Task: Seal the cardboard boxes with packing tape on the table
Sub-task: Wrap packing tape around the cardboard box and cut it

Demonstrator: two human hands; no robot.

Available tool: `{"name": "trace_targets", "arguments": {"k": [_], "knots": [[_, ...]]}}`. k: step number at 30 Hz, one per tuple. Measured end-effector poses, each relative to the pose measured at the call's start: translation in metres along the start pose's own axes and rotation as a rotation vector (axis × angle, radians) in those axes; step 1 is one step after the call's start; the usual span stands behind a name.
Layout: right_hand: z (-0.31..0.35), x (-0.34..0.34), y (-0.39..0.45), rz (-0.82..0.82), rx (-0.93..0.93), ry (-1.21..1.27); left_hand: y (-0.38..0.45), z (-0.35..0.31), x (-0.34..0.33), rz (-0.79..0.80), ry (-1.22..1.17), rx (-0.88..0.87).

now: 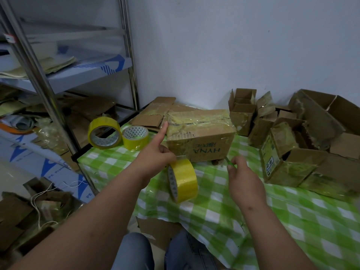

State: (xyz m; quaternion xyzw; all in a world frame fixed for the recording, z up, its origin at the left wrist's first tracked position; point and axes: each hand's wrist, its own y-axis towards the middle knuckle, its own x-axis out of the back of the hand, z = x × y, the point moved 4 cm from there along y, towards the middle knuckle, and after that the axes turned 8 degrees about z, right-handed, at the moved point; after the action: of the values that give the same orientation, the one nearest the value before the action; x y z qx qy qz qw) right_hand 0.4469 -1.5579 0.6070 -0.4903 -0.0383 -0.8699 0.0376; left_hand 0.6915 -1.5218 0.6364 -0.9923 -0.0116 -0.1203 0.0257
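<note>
A closed cardboard box [200, 133] marked HYNA sits on the green checked tablecloth [292, 221], its top covered in yellowish tape. My left hand [155, 154] holds a yellow tape roll [183, 181] in front of the box, with the index finger stretched out to the box's top left corner. My right hand [241, 176] pinches a small green thing [228, 161] near the box's lower right corner; what it is cannot be made out.
Two more yellow tape rolls [104, 132] [135, 137] stand at the table's left edge. Flattened cardboard [155, 112] lies behind the box. Several open, tape-worn boxes [303, 137] crowd the right side. A metal shelf [58, 75] stands to the left, scrap cardboard on the floor.
</note>
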Motion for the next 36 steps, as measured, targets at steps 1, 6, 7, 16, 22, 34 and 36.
{"name": "trace_targets", "arguments": {"k": [1, 6, 7, 16, 22, 34, 36], "knots": [[0.007, 0.004, -0.002, -0.002, 0.059, 0.107, 0.0, 0.001, 0.001, 0.004, 0.003, 0.0], [0.058, 0.023, -0.009, 0.055, 0.4, 0.337, -0.001, -0.001, 0.003, 0.001, 0.003, 0.012], [0.067, 0.025, -0.01, 0.088, 0.448, 0.306, -0.002, -0.003, 0.003, 0.0, 0.006, 0.016], [0.111, 0.025, -0.005, 0.156, 0.561, -0.047, -0.001, -0.007, 0.004, -0.026, 0.045, 0.019], [0.121, 0.017, -0.003, 0.136, 0.606, -0.159, 0.001, -0.005, 0.005, -0.036, 0.05, 0.021], [0.142, 0.012, -0.006, 0.144, 0.608, -0.309, 0.002, -0.007, 0.005, -0.014, 0.037, 0.008], [0.142, 0.012, -0.006, 0.134, 0.593, -0.33, 0.002, -0.008, 0.005, -0.005, 0.038, 0.013]]}}
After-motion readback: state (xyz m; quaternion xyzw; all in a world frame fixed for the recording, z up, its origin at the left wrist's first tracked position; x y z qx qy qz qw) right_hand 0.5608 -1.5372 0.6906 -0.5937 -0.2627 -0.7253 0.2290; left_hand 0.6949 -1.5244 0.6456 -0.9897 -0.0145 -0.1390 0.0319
